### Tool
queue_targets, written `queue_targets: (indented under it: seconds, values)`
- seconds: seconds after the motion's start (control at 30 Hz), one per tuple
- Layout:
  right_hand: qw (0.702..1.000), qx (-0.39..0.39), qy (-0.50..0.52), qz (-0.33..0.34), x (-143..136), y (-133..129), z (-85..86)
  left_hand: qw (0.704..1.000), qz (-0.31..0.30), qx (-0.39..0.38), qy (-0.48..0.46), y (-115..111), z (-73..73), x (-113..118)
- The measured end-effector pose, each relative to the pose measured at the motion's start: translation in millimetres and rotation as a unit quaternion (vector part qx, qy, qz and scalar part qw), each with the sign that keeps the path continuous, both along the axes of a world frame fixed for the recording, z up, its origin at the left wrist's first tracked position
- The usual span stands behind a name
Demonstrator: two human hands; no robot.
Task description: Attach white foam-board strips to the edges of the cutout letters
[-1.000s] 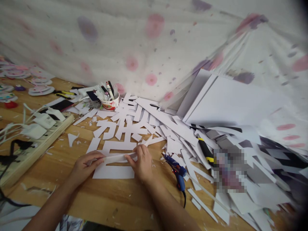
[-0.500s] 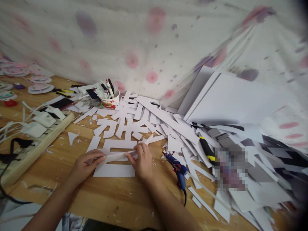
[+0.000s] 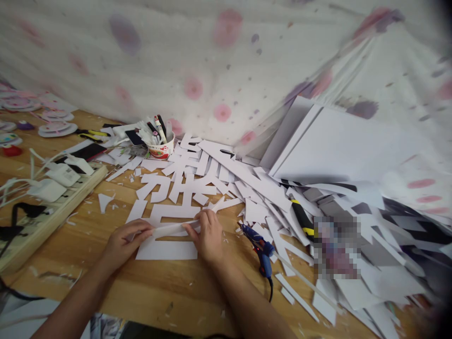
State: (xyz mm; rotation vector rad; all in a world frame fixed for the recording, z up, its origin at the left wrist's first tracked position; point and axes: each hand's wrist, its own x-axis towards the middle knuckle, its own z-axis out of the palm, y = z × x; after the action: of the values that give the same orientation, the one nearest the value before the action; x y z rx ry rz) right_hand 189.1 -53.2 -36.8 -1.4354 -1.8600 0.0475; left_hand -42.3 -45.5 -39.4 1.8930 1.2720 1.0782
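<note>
A thin white paper strip (image 3: 171,229) stretches between my two hands, over a white cut-out shape (image 3: 173,250) lying on the wooden table. My left hand (image 3: 123,242) pinches the strip's left end between thumb and fingers. Its other end is in the closed fingers of my right hand (image 3: 207,235), by the right side of the cut-out. A blue glue gun (image 3: 259,247) lies to the right of my right hand. More white cut-out pieces (image 3: 185,186) lie just behind the strip.
At the left is a power strip (image 3: 70,202) with white chargers. A cup of pens (image 3: 162,149) stands at the back. Paper scraps (image 3: 264,188) and a yellow-black tool (image 3: 302,219) lie to the right. White boards (image 3: 325,141) lean against the patterned curtain.
</note>
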Motion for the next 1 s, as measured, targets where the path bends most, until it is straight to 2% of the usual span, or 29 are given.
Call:
queue_targets:
  seconds: [0.13,0.47,1.0]
  values:
    - [1.000,0.000,-0.003,0.001,-0.3,-0.4,1.1,1.000,0.014,-0.014,-0.001,0.6,-2.5,0.9]
    - [1.000,0.006,-0.025,0.005,1.4,-3.1,2.1,0.998,0.000,-0.061,0.005,-0.1,-1.0,0.9]
    - [0.999,0.002,-0.052,-0.008,0.7,-5.9,0.7,0.994,0.004,0.043,0.097,-2.0,-12.4,2.2]
